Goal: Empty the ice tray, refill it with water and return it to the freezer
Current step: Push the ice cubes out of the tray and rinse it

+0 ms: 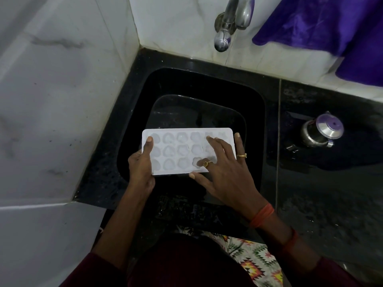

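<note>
Black sink below, tap beyond. Ice tray long axis L–R: left hand gripping L short end, right hand spread flat on R end, pressing.

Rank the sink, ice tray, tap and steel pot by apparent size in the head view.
1. sink, largest.
2. ice tray, held nearer the camera.
3. tap and steel pot: look about alike, so unranked.

Head camera, close above sink
</note>
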Motion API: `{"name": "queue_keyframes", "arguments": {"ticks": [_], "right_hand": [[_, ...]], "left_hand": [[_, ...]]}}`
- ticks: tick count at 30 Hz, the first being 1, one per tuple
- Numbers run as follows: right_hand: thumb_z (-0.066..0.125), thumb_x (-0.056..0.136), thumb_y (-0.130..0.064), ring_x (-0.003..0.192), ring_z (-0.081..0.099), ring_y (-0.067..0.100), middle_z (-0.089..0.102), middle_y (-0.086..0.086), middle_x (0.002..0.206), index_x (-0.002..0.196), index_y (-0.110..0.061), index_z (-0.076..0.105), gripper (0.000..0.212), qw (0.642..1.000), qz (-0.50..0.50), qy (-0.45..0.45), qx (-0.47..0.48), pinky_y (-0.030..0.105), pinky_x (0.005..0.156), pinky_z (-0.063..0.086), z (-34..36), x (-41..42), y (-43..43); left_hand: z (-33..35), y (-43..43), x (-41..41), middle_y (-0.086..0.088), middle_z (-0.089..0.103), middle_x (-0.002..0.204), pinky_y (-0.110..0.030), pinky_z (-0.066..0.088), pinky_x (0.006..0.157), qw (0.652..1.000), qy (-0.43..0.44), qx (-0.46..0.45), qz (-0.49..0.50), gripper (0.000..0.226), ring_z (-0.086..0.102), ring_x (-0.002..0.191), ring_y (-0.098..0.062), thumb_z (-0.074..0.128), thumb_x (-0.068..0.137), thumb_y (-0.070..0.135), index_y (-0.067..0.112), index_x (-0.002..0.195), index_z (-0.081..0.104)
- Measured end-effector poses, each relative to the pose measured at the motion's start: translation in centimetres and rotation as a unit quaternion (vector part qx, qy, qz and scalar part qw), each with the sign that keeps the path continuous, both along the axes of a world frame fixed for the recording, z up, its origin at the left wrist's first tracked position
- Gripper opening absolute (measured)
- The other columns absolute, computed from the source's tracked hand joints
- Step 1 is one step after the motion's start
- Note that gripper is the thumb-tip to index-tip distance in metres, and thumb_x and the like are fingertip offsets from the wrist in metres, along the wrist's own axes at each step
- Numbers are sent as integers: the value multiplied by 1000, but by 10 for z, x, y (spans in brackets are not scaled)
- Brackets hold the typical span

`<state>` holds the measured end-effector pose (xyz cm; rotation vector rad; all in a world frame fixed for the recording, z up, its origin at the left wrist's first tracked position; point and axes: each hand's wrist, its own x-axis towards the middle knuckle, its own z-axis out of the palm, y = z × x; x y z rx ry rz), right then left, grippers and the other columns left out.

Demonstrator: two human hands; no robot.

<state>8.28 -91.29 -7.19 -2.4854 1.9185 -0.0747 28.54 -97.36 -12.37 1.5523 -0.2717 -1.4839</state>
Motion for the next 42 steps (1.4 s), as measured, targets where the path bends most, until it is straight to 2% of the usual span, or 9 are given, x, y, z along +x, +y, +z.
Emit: {"name": "queue_keyframes", "arguments": {"ticks": [4,16,23,28,34,42], "right_hand": [[36,96,-70,143,41,30,47,15,151,111,-30,74,58,1000,11,25,8,62,122,7,-2,1,2],[41,96,-68,144,39,29,49,13,150,103,-28,76,54,999,-7,-15,-33,61,122,7,-3,-1,-2],[38,95,-69,148,33,28,44,12,154,110,-32,73,53,1000,-22,-9,5,61,123,4,-6,1,-1],[38,97,-68,146,36,26,46,10,152,108,-31,73,52,999,-29,-28,-17,61,123,7,-2,3,0],[35,97,-68,147,34,24,45,8,152,117,-29,72,57,999,-20,-45,-2,56,125,-1,5,14,3],[34,97,-68,149,30,26,41,11,156,114,-30,73,57,999,-5,-38,37,57,124,0,6,20,4]], "left_hand": [[0,0,0,-9,79,89,-34,60,54,1000,-5,0,-1,30,77,77,-26,73,91,38,7,92,72],[5,1,-2,-7,79,83,-32,59,52,1000,-5,2,0,29,77,72,-24,72,92,37,8,88,73],[4,3,-4,-8,79,82,-33,59,51,1000,-4,2,-2,30,77,72,-25,72,92,38,8,87,74],[2,3,-3,-9,79,86,-34,60,53,1000,-1,1,-2,31,77,74,-26,73,92,38,7,90,74],[5,6,-4,-6,79,82,-32,58,50,1000,-4,9,-7,30,77,71,-24,72,91,39,9,89,73],[9,8,-7,-3,79,79,-30,58,50,1000,-8,7,-7,28,77,69,-21,72,92,37,10,88,73]]}}
